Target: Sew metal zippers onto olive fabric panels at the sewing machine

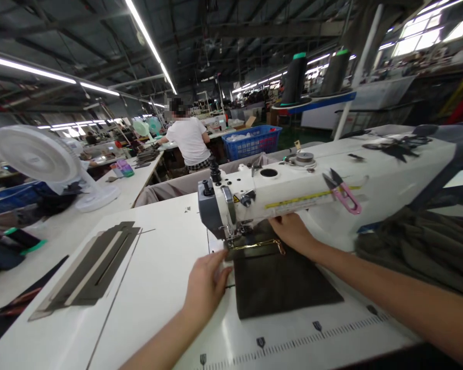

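Observation:
A dark olive fabric panel with a gold zipper lies flat under the needle end of a white sewing machine. The zipper's pull hangs at its right end. My left hand rests on the table at the panel's left edge, close to the presser foot. Its thumb and forefinger are apart, the fingertips touching the fabric edge. Beneath the machine arm, my right hand has its fingers curled onto the panel's far part. The machine arm partly hides those fingertips.
Stacked olive and beige strips lie on the left. Pink-handled thread snips sit against the machine arm. Bunched dark fabric is at right. A white fan stands left. A person in a white shirt works beyond, near a blue basket.

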`<act>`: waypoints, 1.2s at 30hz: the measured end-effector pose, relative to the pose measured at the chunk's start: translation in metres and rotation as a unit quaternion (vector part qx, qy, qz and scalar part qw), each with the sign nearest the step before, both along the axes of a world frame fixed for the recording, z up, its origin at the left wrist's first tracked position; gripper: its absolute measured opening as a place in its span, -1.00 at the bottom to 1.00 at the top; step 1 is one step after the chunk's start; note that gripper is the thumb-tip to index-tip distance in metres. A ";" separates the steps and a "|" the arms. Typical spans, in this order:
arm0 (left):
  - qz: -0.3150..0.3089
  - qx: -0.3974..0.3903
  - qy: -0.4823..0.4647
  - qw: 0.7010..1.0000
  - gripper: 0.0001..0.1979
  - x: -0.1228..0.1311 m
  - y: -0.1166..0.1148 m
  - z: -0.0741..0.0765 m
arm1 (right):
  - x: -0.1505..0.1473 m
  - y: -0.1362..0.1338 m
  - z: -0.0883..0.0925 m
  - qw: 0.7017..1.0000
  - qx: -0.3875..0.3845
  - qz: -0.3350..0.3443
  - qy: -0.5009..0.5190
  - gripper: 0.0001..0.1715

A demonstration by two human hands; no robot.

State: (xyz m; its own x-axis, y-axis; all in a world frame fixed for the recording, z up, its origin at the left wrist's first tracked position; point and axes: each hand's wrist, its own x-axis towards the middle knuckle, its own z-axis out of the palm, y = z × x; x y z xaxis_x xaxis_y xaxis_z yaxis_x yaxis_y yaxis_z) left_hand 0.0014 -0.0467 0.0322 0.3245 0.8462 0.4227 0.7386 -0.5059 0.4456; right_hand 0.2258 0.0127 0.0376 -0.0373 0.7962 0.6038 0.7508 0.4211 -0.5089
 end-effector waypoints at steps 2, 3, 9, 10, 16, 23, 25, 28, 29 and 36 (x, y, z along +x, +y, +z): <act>-0.008 0.030 0.066 0.997 -0.75 -0.010 0.012 -0.004 | -0.008 -0.021 -0.005 0.998 -0.013 0.043 -0.035 -0.73; -0.020 0.041 0.085 0.995 -0.78 -0.011 0.017 -0.007 | -0.015 -0.030 -0.007 0.996 -0.009 0.070 -0.063 -0.77; -0.037 0.091 0.099 0.990 -0.83 0.001 0.022 -0.020 | -0.051 -0.037 -0.024 0.967 -0.002 0.145 -0.209 -0.72; -0.036 0.095 0.094 0.990 -0.82 0.002 0.022 -0.021 | -0.052 -0.033 -0.028 0.964 -0.007 0.156 -0.214 -0.72; -0.061 0.119 0.075 0.988 -0.80 0.001 0.025 -0.023 | -0.047 -0.022 -0.035 0.959 0.004 0.181 -0.220 -0.71; -0.078 0.148 0.090 0.982 -0.80 0.001 0.029 -0.025 | -0.047 -0.022 -0.036 0.960 0.013 0.183 -0.211 -0.76; -0.076 0.154 0.091 0.981 -0.81 0.002 0.031 -0.026 | -0.046 -0.020 -0.037 0.961 0.008 0.184 -0.208 -0.77; -0.066 0.156 0.095 0.981 -0.83 0.003 0.035 -0.027 | -0.046 -0.015 -0.037 0.961 0.005 0.191 -0.200 -0.77; -0.063 0.155 0.096 0.981 -0.83 0.003 0.036 -0.027 | -0.045 -0.013 -0.038 0.961 0.004 0.193 -0.197 -0.77; -0.057 0.158 0.089 0.982 -0.84 0.004 0.039 -0.027 | -0.046 -0.009 -0.036 0.962 0.009 0.188 -0.197 -0.75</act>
